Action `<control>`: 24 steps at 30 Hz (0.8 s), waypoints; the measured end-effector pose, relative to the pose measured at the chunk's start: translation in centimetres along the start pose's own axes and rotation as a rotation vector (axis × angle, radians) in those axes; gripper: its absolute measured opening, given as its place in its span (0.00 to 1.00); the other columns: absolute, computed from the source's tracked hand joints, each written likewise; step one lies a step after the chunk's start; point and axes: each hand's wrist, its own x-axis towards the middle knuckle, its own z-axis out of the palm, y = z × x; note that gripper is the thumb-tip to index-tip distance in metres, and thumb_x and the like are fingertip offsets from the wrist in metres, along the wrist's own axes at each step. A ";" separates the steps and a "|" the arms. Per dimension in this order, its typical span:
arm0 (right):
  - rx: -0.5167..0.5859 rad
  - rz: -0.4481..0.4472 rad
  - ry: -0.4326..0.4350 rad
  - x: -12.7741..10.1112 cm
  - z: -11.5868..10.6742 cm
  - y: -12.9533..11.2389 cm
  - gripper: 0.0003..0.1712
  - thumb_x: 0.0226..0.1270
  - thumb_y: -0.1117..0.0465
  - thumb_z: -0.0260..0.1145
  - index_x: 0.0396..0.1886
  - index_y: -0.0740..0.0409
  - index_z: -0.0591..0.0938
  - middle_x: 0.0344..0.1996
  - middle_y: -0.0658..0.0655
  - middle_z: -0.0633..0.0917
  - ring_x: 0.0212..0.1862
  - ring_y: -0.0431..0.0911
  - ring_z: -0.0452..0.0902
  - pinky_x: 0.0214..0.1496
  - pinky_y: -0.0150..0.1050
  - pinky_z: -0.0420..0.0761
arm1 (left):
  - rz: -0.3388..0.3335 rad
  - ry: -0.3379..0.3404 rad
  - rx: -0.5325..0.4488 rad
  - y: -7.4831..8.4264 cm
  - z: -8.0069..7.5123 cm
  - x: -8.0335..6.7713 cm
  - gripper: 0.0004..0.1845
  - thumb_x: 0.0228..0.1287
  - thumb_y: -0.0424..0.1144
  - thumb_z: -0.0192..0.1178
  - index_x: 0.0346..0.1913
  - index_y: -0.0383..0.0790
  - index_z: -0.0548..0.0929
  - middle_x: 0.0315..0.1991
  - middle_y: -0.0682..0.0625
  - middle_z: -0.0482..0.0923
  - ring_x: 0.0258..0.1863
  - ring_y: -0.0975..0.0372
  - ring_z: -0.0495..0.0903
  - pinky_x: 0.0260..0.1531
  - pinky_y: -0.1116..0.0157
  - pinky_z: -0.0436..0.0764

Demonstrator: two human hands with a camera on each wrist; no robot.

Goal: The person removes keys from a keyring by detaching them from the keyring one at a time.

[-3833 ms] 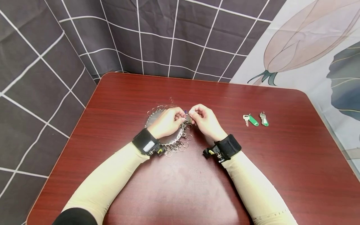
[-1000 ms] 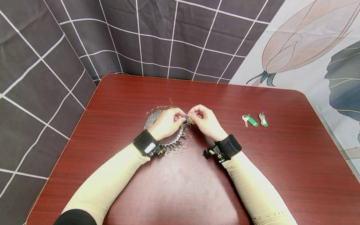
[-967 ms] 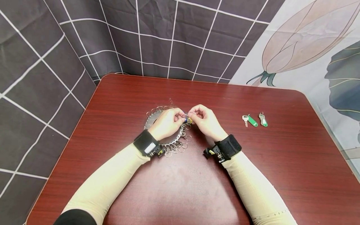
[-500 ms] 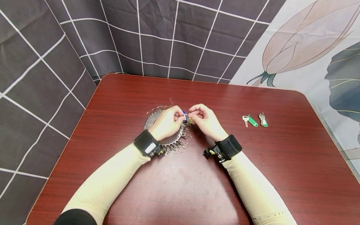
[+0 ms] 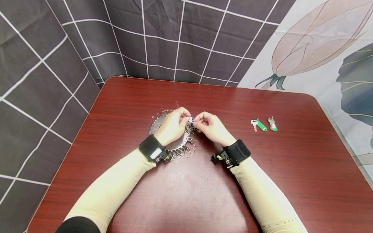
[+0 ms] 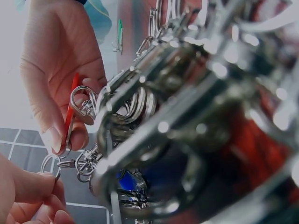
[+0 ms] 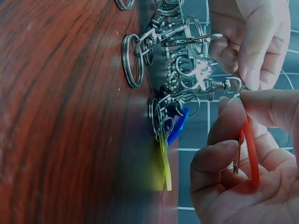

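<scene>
1. My right hand (image 5: 211, 127), at the centre of the head view, pinches a red key tag (image 7: 250, 151) between thumb and forefinger; in the right wrist view the tag sits at the lower right of the frame, its small ring at a clasp (image 7: 219, 85).
2. My left hand (image 5: 173, 124) is just left of it, fingers curled round the cluster of rings and clasps (image 7: 180, 70) at the edge of the metal disc (image 5: 157, 123), so this grip is pinching hardware, not spread.
3. Half a second ago my 2 hands stood a little apart with the coloured tags showing between them; now the fingertips meet and the right hand has shifted toward the left. I judge that the red tag's ring is being worked at the clasp, though I cannot tell whether it is going on or coming off.
4. A blue tag (image 7: 180, 123) and a yellow tag (image 7: 164, 163) hang from the same cluster, just below my grip in the right wrist view.
5. Loose rings (image 5: 186, 152) fringe the disc's lower edge on the tabletop (image 5: 291, 168).
6. Well apart, at centre right, lie 2 keys with green tags (image 5: 262, 124).
</scene>
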 end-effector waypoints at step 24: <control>0.127 -0.011 0.111 0.1 -0.2 -0.6 0.07 0.67 0.71 0.61 0.42 0.71 0.78 0.36 0.74 0.79 0.29 0.47 0.79 0.37 0.43 0.81 | -0.014 -0.126 0.049 0.1 0.0 -0.1 0.05 0.64 0.36 0.61 0.40 0.42 0.83 0.31 0.54 0.78 0.33 0.64 0.76 0.35 0.67 0.75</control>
